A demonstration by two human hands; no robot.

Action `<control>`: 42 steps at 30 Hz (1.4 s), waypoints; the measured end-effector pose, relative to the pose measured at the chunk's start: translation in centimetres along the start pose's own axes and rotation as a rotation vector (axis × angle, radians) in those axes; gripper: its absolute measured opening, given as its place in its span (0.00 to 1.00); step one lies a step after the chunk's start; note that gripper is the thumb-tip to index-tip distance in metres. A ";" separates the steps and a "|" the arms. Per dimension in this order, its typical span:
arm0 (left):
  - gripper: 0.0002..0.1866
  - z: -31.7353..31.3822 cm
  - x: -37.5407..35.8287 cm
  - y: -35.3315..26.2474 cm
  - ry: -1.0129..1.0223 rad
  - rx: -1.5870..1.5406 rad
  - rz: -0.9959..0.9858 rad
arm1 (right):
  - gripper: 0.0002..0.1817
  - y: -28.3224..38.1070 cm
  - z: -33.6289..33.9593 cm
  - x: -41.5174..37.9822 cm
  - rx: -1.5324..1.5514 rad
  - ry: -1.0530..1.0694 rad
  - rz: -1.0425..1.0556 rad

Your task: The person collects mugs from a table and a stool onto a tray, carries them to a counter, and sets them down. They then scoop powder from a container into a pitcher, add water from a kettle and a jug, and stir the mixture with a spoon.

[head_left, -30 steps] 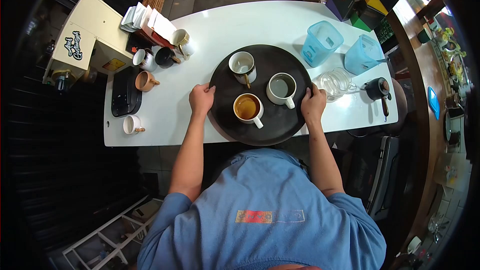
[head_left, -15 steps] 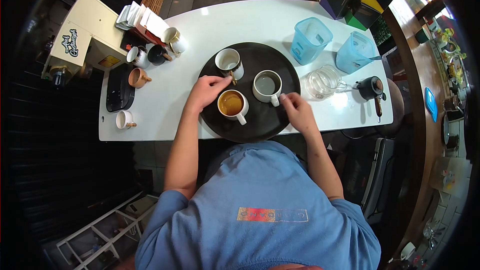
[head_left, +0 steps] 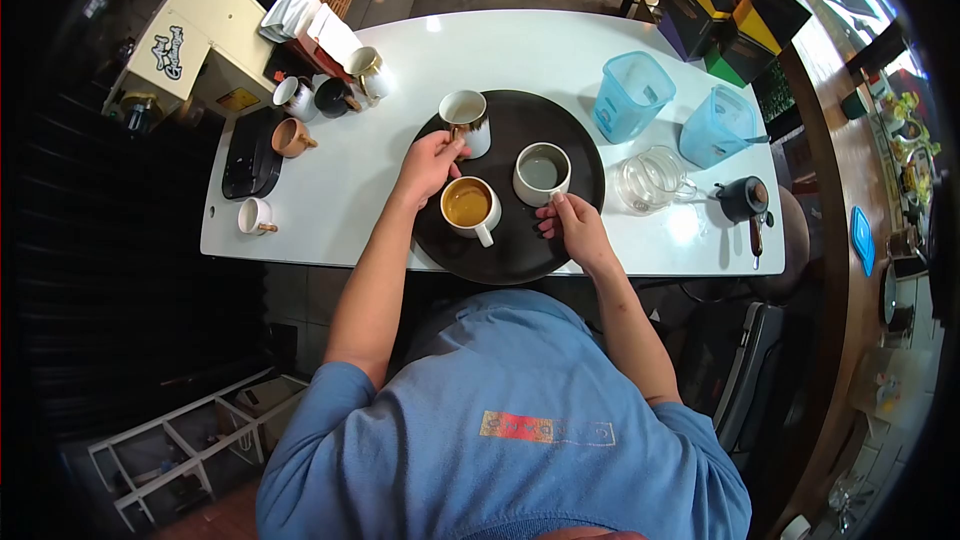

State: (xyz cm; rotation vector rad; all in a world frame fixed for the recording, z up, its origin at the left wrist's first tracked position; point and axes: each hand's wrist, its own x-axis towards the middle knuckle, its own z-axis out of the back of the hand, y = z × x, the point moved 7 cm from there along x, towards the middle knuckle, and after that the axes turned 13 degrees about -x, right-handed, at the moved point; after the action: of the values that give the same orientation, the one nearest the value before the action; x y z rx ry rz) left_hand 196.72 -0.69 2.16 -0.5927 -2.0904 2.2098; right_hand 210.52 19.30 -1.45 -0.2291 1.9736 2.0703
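Note:
Three cups stand upright on a round dark tray (head_left: 520, 250). My left hand (head_left: 430, 168) is closed on the handle of the white and brown cup (head_left: 474, 130) at the tray's back left. At the right, my right hand (head_left: 575, 223) pinches the handle of a white cup (head_left: 540, 172) with greyish, clear-looking liquid in it. Between my hands, nearer to me, sits a white cup with brown liquid (head_left: 470, 204), its handle toward me; neither hand holds it.
Two blue plastic containers (head_left: 632, 100) (head_left: 716, 130), a glass jug (head_left: 648, 180) and a dark pot (head_left: 742, 200) stand right of the tray. Several cups, a black flat device (head_left: 252, 155) and a cream machine (head_left: 190, 40) are at the left.
My left hand has closed on the handle of the back left cup. My right hand has closed on the right cup's handle. The camera view has shifted slightly.

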 end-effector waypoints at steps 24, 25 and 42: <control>0.21 25.1 -7.8 2.6 -0.540 0.008 -0.243 | 0.17 12.7 -14.5 11.4 -0.144 0.013 0.137; 0.21 25.9 -8.0 2.8 -0.542 0.008 -0.237 | 0.17 12.0 -16.0 12.1 -0.136 0.039 0.110; 0.27 31.6 -8.0 4.6 -0.639 0.105 -0.248 | 0.19 7.7 -27.6 16.0 -0.282 0.162 0.023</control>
State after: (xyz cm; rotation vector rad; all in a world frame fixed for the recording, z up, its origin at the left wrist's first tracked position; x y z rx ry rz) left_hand 195.60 -33.52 0.23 0.4227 -2.0997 2.5515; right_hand 191.03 -7.04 -0.51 -0.4449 1.7677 2.4108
